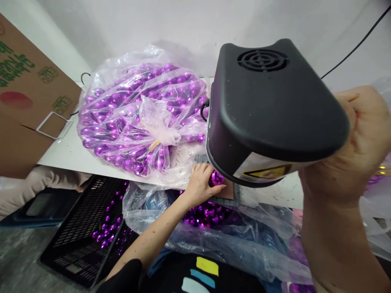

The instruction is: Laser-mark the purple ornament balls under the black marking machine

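My left hand (201, 182) reaches over the work surface, its fingers and thumb closed around a shiny purple ball (217, 178). Under the ball lies a grey-framed pad (227, 191) with a brown middle, partly covered by the hand and the machine. A black machine housing (275, 106) with a round vent and a yellow warning label rises above it. On the machine's right side is my raised right hand (363, 134); the housing hides its fingers, so what they touch is not visible. Loose purple balls (207, 213) fill an open clear plastic bag (244, 238) across my lap.
A knotted clear bag (159, 126) of purple balls sits on the white table (67, 152), against the wall. At left stand a cardboard box (36, 93) with a wire handle and, lower, a black crate (76, 228) holding some balls. Another person's leg (39, 187) shows beside them.
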{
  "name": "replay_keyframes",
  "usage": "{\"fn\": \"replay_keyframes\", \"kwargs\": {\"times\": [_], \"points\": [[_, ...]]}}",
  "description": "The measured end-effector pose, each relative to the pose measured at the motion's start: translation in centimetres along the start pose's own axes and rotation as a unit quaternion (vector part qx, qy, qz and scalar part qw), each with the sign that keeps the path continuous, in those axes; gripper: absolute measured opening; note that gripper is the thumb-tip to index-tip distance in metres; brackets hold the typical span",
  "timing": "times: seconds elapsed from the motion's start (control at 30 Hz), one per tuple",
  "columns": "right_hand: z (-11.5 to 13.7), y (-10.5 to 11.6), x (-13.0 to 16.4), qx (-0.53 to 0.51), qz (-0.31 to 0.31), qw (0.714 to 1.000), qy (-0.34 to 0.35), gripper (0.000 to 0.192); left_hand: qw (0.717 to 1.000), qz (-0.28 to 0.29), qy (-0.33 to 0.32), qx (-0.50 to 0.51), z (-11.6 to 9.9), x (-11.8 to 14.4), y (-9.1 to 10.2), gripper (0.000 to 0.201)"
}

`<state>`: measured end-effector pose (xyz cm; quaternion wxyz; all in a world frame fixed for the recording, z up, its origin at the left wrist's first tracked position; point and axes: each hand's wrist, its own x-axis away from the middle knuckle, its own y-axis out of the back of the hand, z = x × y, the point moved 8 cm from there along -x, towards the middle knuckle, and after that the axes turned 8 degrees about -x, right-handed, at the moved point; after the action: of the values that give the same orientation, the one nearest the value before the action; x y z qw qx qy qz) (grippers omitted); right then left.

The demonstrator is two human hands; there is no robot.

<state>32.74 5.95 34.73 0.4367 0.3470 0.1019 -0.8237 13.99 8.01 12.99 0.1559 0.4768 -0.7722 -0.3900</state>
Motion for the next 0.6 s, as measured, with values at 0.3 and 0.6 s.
{"fn": "replay_keyframes", "kwargs": {"times": [0.3,0.6], "points": [[-0.2,0.2,-0.1,-0.001,0.007,1.000,-0.005,0.044,0.999,-0.002,0.049,0.020,0.3,-0.2,-1.7,0.046],[1.2,1.0,1.3,0.074,-0.024,0.994,0.081,0.045,0.998,-0.019,0.050,0.019,-0.3,-0.4,-1.0,0.038]]}}
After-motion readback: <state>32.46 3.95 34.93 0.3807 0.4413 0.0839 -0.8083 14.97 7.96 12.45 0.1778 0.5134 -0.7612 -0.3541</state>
